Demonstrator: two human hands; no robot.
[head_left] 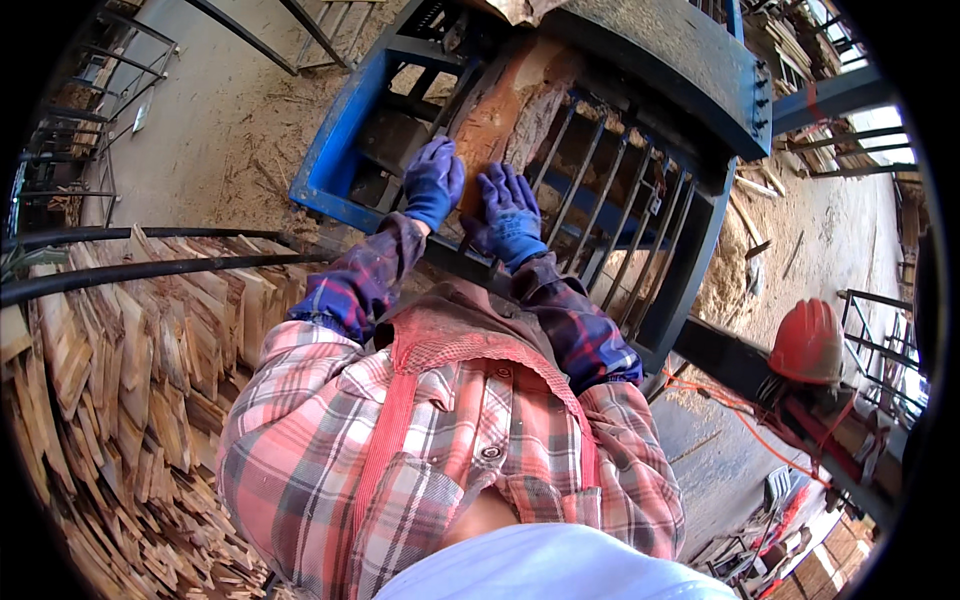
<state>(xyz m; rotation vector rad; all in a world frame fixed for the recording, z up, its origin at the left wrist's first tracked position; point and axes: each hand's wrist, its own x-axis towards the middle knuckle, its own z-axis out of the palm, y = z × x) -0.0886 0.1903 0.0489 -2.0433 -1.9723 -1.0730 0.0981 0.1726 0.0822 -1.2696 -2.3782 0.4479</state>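
A rough wooden slab [494, 118], reddish brown with grey bark along its right side, lies lengthwise on the bed of a blue machine [340, 145]. Its far end passes under the machine's dusty cover. My left hand [434, 182], in a purple and blue glove, rests at the slab's left near edge, fingers extended and close together. Gloved alike, my right hand [511, 214] lies on the near right part of the slab with its fingers stretched forward and slightly apart. Neither hand wraps round the wood. My palms' undersides are hidden.
Parallel metal bars [606, 190] span the machine bed right of the slab. Stacked split boards [130, 340] fill the left side, with black rails [170, 265] above them. A red hard hat [808, 340] sits at the right near an orange cord [740, 405]. Sawdust covers the floor [240, 120].
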